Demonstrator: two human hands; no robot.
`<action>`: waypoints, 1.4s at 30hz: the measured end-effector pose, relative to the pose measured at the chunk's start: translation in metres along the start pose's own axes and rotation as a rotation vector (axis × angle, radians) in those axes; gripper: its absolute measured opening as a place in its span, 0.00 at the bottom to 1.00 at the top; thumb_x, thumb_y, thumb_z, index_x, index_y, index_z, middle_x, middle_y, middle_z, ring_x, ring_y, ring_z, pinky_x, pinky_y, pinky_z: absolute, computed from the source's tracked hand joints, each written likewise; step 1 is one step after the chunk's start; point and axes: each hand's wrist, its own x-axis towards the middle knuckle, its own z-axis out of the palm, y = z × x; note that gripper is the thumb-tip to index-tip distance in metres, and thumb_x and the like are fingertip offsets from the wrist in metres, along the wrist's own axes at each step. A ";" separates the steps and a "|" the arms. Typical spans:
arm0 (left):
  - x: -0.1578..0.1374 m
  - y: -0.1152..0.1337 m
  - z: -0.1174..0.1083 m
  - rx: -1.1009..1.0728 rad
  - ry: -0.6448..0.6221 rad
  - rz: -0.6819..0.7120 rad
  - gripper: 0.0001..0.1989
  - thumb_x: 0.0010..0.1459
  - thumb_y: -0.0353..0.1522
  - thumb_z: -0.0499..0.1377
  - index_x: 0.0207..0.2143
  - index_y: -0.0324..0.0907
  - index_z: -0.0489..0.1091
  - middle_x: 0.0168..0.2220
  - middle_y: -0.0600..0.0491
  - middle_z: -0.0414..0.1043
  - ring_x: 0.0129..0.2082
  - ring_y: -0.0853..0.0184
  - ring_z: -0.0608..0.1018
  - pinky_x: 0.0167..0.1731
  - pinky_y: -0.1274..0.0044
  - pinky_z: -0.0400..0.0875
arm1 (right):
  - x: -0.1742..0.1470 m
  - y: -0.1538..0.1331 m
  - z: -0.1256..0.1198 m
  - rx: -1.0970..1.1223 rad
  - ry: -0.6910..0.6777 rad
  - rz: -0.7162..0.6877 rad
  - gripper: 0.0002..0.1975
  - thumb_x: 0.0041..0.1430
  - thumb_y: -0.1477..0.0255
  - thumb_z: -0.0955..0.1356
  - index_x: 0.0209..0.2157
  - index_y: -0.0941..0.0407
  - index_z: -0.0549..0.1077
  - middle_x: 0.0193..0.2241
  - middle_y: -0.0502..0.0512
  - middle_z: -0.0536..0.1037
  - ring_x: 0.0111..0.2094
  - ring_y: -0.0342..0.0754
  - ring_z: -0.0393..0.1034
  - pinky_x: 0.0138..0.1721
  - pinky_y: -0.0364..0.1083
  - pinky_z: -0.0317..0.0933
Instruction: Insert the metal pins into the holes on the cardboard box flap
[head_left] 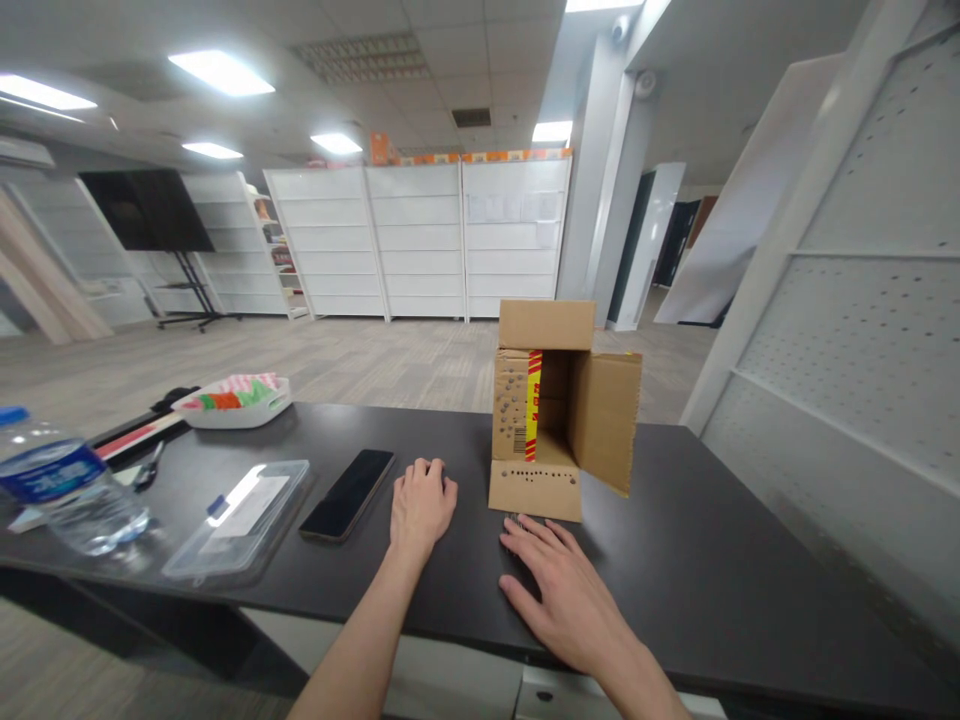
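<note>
A cardboard box (555, 400) lies on its side on the dark table with its open end facing me and its flaps folded out. Dark round dots cover its left flap (510, 400), and a row of small dots runs along the bottom flap (536, 488). My left hand (421, 505) rests on the table left of the box, fingers curled in; whatever they hold is hidden. Just in front of the bottom flap, my right hand (555, 580) lies palm down with fingers stretched out. Small thin things (516, 519) show by its fingertips, too small to name.
Left of my hands lie a black phone (349, 493), a clear plastic case (240, 520) and a water bottle (67, 490). Farther back stands a white basket (236, 408) with colourful contents. A perforated white panel (862, 350) rises along the right side.
</note>
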 end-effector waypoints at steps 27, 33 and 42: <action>0.000 -0.001 0.003 -0.013 0.026 0.002 0.13 0.64 0.33 0.50 0.46 0.42 0.71 0.46 0.46 0.71 0.47 0.58 0.72 0.47 0.67 0.63 | 0.025 0.017 -0.003 -0.005 0.012 -0.163 0.21 0.59 0.72 0.64 0.54 0.56 0.73 0.57 0.58 0.73 0.59 0.53 0.63 0.62 0.54 0.52; 0.000 -0.001 0.004 -0.021 0.038 0.000 0.13 0.63 0.33 0.50 0.46 0.42 0.71 0.45 0.46 0.71 0.47 0.58 0.72 0.47 0.67 0.63 | 0.028 0.022 -0.001 0.001 0.072 -0.176 0.19 0.57 0.73 0.65 0.51 0.55 0.74 0.54 0.58 0.75 0.55 0.55 0.64 0.59 0.55 0.54; 0.000 -0.001 0.002 -0.025 0.026 0.004 0.13 0.63 0.33 0.50 0.46 0.41 0.71 0.45 0.46 0.71 0.47 0.58 0.72 0.47 0.67 0.63 | 0.027 0.022 0.004 0.023 0.108 -0.176 0.17 0.58 0.75 0.66 0.49 0.54 0.74 0.49 0.56 0.76 0.50 0.54 0.65 0.55 0.54 0.55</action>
